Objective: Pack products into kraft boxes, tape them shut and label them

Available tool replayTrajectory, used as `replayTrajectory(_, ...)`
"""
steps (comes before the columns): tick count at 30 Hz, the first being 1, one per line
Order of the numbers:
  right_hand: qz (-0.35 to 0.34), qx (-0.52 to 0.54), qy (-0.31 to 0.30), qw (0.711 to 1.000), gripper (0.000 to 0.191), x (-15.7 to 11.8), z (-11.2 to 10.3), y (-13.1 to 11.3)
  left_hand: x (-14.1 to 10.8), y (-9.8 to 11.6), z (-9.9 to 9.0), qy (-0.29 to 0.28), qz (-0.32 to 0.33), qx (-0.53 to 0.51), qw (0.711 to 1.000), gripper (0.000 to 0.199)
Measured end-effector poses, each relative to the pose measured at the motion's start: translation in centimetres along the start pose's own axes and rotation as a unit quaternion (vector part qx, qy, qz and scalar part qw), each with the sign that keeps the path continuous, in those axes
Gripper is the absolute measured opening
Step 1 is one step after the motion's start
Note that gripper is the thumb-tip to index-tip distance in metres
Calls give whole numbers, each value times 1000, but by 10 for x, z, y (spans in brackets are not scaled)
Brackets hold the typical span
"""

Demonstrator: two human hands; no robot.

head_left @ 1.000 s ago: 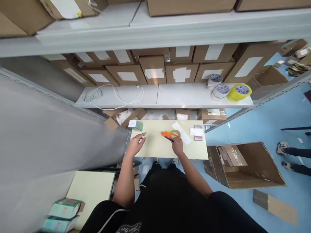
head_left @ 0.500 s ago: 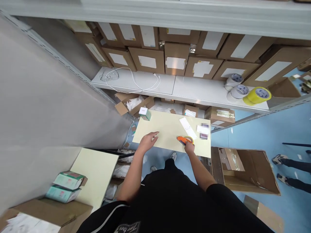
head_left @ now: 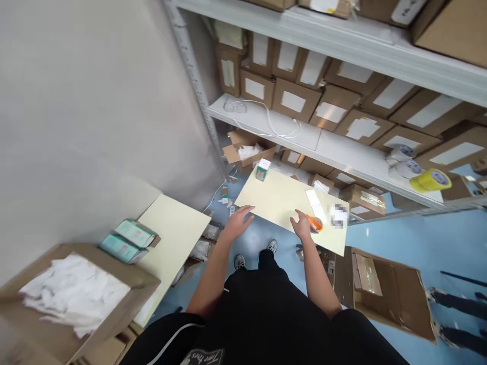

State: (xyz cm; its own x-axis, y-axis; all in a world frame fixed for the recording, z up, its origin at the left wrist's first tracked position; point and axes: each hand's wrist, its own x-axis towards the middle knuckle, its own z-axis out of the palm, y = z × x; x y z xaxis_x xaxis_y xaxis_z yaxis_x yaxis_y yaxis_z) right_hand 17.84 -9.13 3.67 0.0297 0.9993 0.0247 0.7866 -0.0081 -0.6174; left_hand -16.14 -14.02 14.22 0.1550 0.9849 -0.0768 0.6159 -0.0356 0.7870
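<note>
My left hand [head_left: 239,223] is open with nothing in it, fingers reaching toward the front left edge of the pale yellow tabletop [head_left: 279,195]. Over the middle of the front edge is my right hand [head_left: 302,226], also open, thumb and fingers apart. Just right of it lies an orange tape dispenser [head_left: 315,223]; whether the hand touches it I cannot tell. Behind the dispenser a white paper strip [head_left: 315,204] lies flat. Farther right is a white item with blurred dark patches [head_left: 338,215]. A small green and white box [head_left: 262,170] stands at the back left corner.
Shelves with cardboard boxes [head_left: 292,101] rise behind the table, with yellow tape rolls [head_left: 430,180] on one shelf. At left, green boxes [head_left: 129,241] lie on a second table, beside a carton [head_left: 148,284] of white pieces. A large open carton [head_left: 403,289] and another person's legs [head_left: 462,304] are at right.
My right hand has let go of the tape dispenser and moved left of it. The view has turned left, bringing more of the second table and the carton of white pieces into sight.
</note>
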Motion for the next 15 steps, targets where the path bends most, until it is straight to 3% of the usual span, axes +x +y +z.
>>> replayTrajectory(3,-80,32,-11,996,53,0,14,-56,-31,-15,-13,38,-12,-12,999,49)
replayTrajectory(7,-176,52,-82,980,56,1,31,-121,-67,-29,-25,115,-32,-26,993,47)
replayTrajectory(11,-270,76,-135,950,57,6,49,-172,-103,-36,-30,196,-68,2,978,46)
replayTrajectory(15,-335,113,-191,916,57,-2,85,-213,-153,-44,-30,246,-142,35,958,47)
